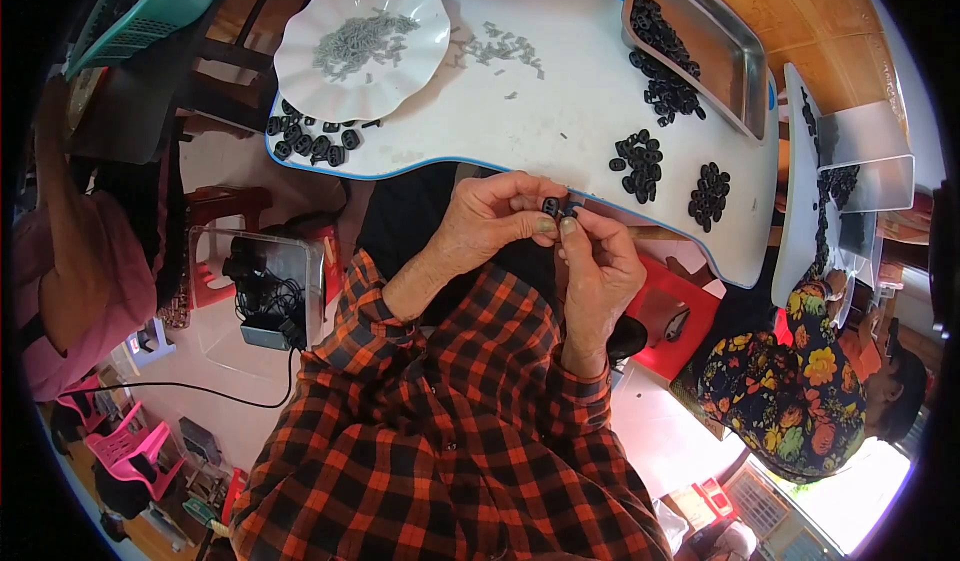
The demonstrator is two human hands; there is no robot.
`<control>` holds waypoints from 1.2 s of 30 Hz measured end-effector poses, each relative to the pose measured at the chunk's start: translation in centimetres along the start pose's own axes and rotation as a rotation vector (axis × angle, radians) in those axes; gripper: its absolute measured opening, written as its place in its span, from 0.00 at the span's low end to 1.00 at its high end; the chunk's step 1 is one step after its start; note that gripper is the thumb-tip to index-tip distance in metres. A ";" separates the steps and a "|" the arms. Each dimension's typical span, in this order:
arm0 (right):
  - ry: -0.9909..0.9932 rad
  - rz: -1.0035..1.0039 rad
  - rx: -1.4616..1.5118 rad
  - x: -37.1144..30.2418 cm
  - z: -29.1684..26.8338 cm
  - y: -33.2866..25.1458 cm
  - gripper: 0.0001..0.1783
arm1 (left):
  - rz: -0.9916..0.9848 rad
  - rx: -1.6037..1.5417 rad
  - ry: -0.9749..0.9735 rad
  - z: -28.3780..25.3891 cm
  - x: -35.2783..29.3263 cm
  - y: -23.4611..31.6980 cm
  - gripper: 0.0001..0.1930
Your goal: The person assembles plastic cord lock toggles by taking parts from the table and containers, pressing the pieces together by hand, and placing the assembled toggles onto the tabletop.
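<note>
Two hands pinch a small black plastic piece at the near edge of a white table.

At far left a teal mesh basket (150, 6) hangs over the edge; next, a scalloped white plate (300, 56) holds pale grey pins, with glossy black oval pieces (310, 143) heaped below it. The left hand (490, 216) closes thumb and forefinger on the small black piece (551, 205), just off the table's (560, 111) blue-trimmed rim; the right hand (598, 261) pinches it from the other side, fingertips touching. Further right lie two black clusters (672, 176) and a shiny steel tray (700, 46) of more.
</note>
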State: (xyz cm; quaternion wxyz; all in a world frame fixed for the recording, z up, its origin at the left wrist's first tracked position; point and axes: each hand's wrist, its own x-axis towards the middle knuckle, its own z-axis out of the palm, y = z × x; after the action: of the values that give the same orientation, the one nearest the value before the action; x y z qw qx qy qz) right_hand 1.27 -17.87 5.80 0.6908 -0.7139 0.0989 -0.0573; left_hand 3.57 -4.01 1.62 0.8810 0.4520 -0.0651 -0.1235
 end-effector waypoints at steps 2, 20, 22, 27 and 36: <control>-0.018 -0.008 -0.050 0.1 -0.1 -0.2 0.05 | -0.002 0.013 0.038 0.2 0.1 0.0 0.16; -0.120 0.073 -0.045 0.7 -0.4 -0.3 0.06 | -0.054 0.007 0.002 -0.7 0.0 0.1 0.14; -0.129 0.105 -0.045 0.9 -0.5 -0.5 0.06 | -0.050 0.027 0.007 -0.7 0.1 0.0 0.14; -0.219 0.174 0.010 1.8 -1.4 -0.3 0.07 | -0.036 0.064 0.009 -0.9 0.0 -0.1 0.14; -0.309 0.304 0.021 2.5 -1.4 -0.3 0.09 | -0.043 0.089 -0.011 -0.8 0.1 0.0 0.15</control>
State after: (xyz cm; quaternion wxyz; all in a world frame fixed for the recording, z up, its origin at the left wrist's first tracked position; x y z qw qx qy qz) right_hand 3.45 -19.80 6.04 0.7059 -0.6838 0.0977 0.1567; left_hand 3.80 -3.41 1.17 0.8570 0.4912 -0.0654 -0.1418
